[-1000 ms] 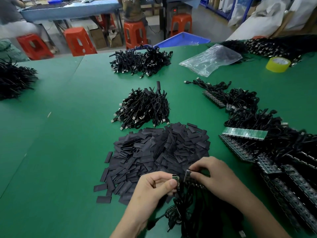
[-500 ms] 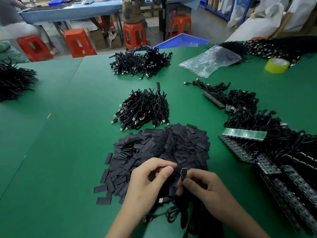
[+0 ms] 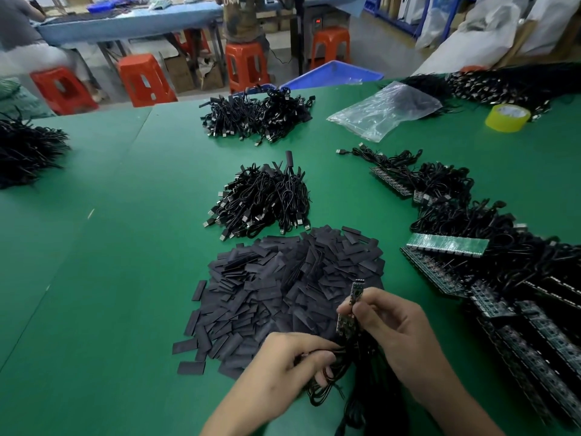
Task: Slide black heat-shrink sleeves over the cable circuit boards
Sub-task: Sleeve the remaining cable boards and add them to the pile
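A heap of flat black heat-shrink sleeves (image 3: 283, 284) lies on the green table (image 3: 103, 278) in front of me. My right hand (image 3: 396, 332) pinches a small circuit board (image 3: 356, 292) upright over the heap's near edge; a second board (image 3: 345, 325) hangs just below it. My left hand (image 3: 292, 363) grips the black cables (image 3: 333, 385) that trail from the boards. Neither board in hand wears a sleeve.
A pile of sleeved cables (image 3: 264, 202) lies beyond the heap, another bundle (image 3: 257, 116) farther back. Rows of cables with bare boards (image 3: 503, 278) fill the right side. A plastic bag (image 3: 383, 110) and a yellow tape roll (image 3: 507, 118) sit at the back right.
My right hand has lifted a board upright and moved right. My left hand dropped from the sleeve heap to the cables below.
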